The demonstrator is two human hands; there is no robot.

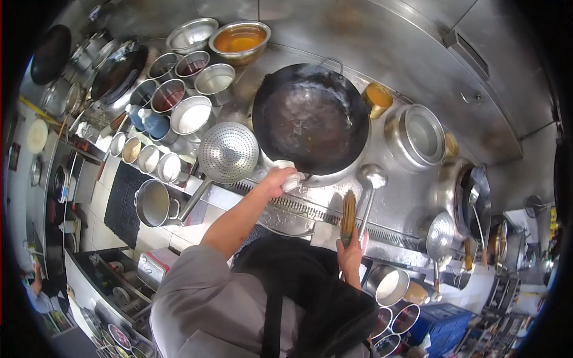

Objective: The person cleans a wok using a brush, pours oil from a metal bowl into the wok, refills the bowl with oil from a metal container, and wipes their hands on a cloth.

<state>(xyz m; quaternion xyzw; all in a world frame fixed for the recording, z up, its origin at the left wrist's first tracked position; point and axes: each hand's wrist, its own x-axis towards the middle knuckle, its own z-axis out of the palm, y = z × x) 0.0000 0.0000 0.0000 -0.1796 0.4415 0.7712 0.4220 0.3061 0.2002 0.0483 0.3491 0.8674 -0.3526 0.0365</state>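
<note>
The broad stainless-steel cooking counter (pixel 406 200) runs across the middle of the view. On it, just ahead of the person, sits the large round black metal wok (pixel 310 119), tilted slightly by the wide lens or by its seat, I cannot tell which; its dark inside has a wet-looking sheen. To its right stands the wide, round silver metal pot (pixel 396 140) with greyish liquid inside.

At the wok's left, near its rim, is the round silver perforated metal strainer (pixel 228 152), its long handle slanting down toward the person. Beyond it, farther up, rests the wide silver metal bowl (pixel 236 58) of amber liquid. Left of the strainer, 4 small round metal cups (pixel 145 169) stand in a slanting row.

The long-handled silver metal ladle (pixel 374 175) lies to the lower right of the wok, its handle running down to the right hand (pixel 350 253). That hand is closed around the lower end of the tan, slender-bristled brush (pixel 348 215), bristles pointing up toward the wok; whether the same grip takes in the ladle's handle, I cannot tell.

The left hand (pixel 276 181) is closed on the small folded white cloth (pixel 290 182), held against the wok's near edge.
</note>
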